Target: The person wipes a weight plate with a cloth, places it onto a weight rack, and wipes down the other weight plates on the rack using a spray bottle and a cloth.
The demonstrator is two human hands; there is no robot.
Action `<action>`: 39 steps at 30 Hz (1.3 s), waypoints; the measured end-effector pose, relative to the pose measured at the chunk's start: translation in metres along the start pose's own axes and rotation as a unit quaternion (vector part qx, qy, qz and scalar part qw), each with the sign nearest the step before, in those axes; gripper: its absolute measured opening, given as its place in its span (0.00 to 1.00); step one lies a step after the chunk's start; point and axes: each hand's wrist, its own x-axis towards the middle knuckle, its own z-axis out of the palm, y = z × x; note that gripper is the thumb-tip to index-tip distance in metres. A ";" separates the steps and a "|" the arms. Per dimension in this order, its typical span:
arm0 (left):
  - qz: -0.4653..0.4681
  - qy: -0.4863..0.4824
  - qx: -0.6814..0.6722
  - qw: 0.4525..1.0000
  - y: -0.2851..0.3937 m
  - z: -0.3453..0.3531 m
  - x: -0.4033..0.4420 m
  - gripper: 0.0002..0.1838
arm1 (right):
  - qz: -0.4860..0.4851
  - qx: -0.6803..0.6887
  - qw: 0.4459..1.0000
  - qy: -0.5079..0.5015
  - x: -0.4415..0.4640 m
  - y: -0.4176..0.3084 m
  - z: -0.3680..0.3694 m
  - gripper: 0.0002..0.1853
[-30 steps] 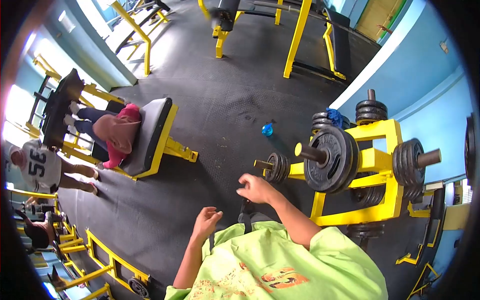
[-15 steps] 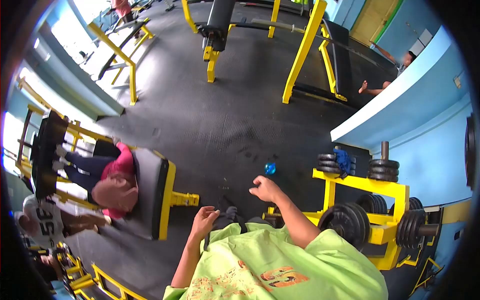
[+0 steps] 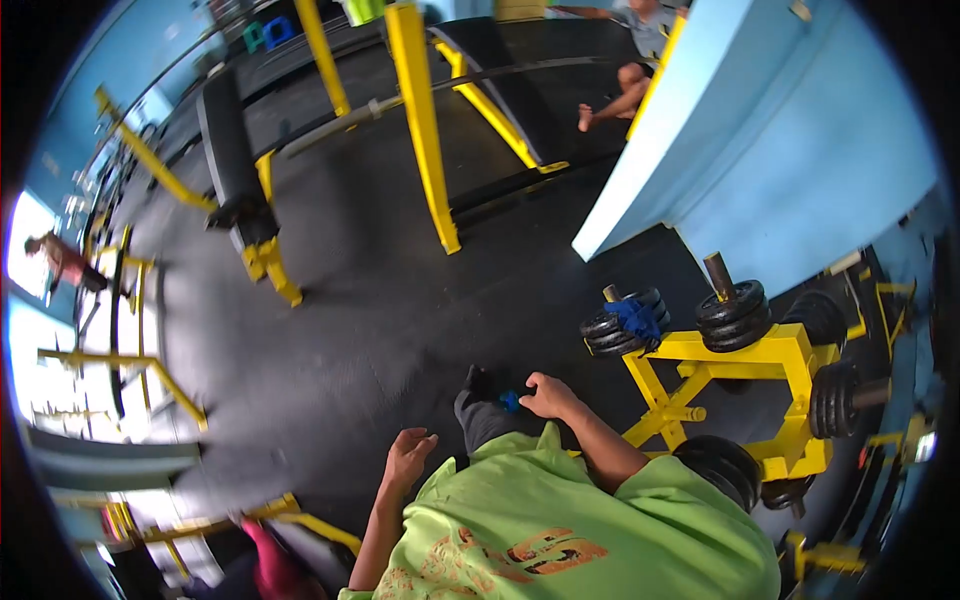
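Note:
My left hand (image 3: 408, 457) hangs in front of the green shirt (image 3: 510, 535), its fingers loosely curled and apart, with nothing in them. Out over the floor to the right, my right hand (image 3: 548, 396) is bent at the fingers with a gap between thumb and fingers; it holds nothing that I can see. Just left of it, partly hidden, a blue bottle (image 3: 510, 401) is on the black floor (image 3: 370, 340). One dark trouser leg and shoe (image 3: 475, 400) show between the hands.
To the right stands a yellow rack (image 3: 790, 350) with black weight plates (image 3: 733, 315) and a blue cloth (image 3: 637, 317). A pillar (image 3: 650, 150) rises behind. Benches (image 3: 232, 150) and a barbell (image 3: 375, 108) are ahead. One person (image 3: 640, 80) sits near the pillar; another (image 3: 65, 262) stands far left.
The view has swung to the right and moved forward. The bottle is now beside my right hand, and the person on the near bench has slipped to the lower left edge. Both hands remain empty.

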 end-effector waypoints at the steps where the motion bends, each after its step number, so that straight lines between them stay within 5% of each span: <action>1: 0.019 -0.005 0.054 0.998 0.014 0.000 0.031 0.27 | 0.016 0.018 1.000 0.009 0.014 0.010 -0.005 0.25; 6: 0.082 -0.105 0.198 0.971 0.132 0.018 0.152 0.29 | 0.026 0.091 0.993 0.074 0.070 0.004 -0.067 0.25; 12: 0.102 -0.241 0.229 0.937 0.232 0.085 0.278 0.23 | 0.156 0.220 0.948 0.170 0.081 0.003 -0.144 0.27; 18: 0.135 -0.427 0.403 0.798 0.316 0.180 0.316 0.26 | 0.290 0.403 0.796 0.347 0.066 0.008 -0.105 0.27; 20: 0.124 -0.487 0.439 0.745 0.337 0.207 0.336 0.28 | 0.405 0.416 0.730 0.361 0.063 0.001 -0.091 0.28; 27: 0.178 -0.575 0.576 0.553 0.367 0.313 0.340 0.30 | 0.479 0.540 0.529 0.446 0.084 -0.061 -0.038 0.28; 33: 0.249 -0.590 0.691 0.335 0.326 0.381 0.296 0.30 | 0.528 0.616 0.349 0.469 0.102 -0.084 0.016 0.29; 39: 0.192 -0.648 0.686 0.270 0.232 0.428 0.323 0.29 | 0.565 0.686 0.190 0.418 0.171 -0.032 0.128 0.30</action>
